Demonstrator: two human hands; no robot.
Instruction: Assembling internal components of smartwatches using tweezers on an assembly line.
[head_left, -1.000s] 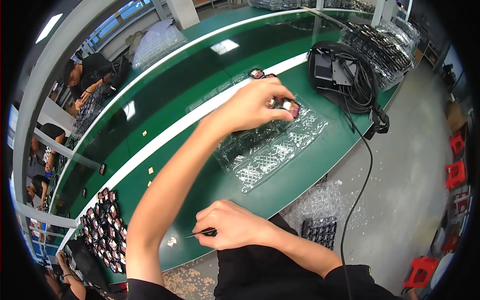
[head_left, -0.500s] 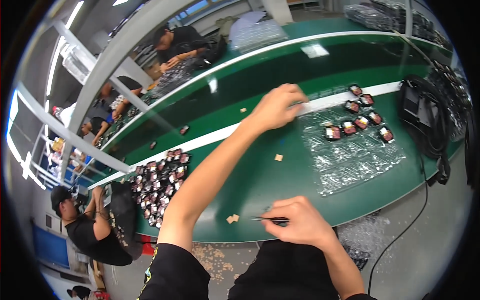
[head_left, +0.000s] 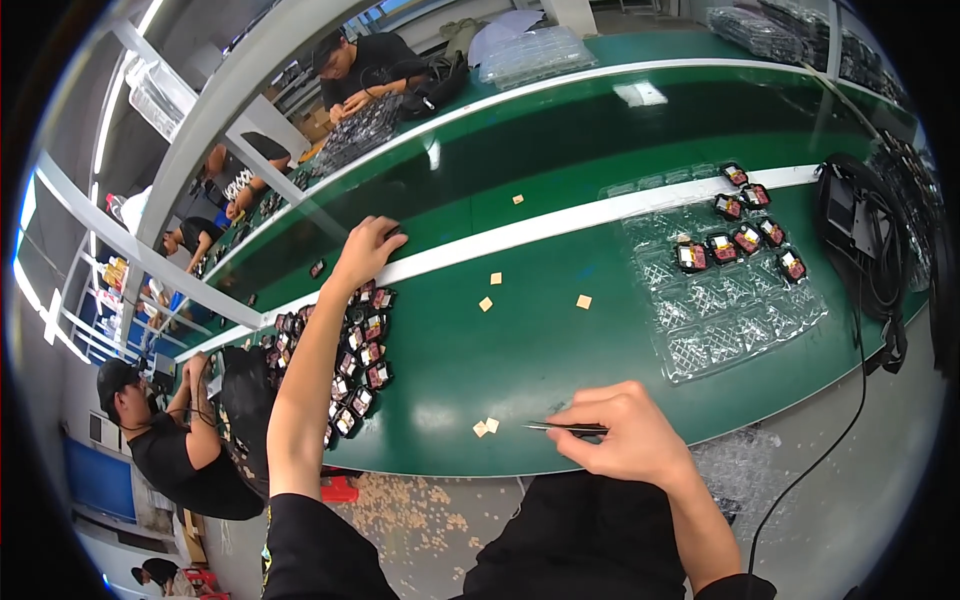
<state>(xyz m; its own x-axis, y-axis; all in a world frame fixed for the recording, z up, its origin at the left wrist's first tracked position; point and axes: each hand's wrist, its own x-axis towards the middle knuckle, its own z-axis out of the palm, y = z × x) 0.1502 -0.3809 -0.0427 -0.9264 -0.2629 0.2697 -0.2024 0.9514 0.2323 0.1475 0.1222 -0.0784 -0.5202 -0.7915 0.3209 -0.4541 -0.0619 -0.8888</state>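
My left hand (head_left: 368,250) has swung away from the tray (head_left: 735,300) to the parts (head_left: 360,350), fingers curled down on one at the pile's far edge; my right hand (head_left: 625,435) keeps pinching tweezers (head_left: 565,428) near the desk (head_left: 520,350) edge

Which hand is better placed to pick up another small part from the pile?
Left. The left hand is stretched out over the pile of small parts, while the right hand holds tweezers near the belt's edge.

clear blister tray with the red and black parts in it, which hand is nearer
Right. The right hand, holding tweezers, rests at the table's near edge, below and left of the clear blister tray. The left hand reaches far to the left, above the pile of small parts.
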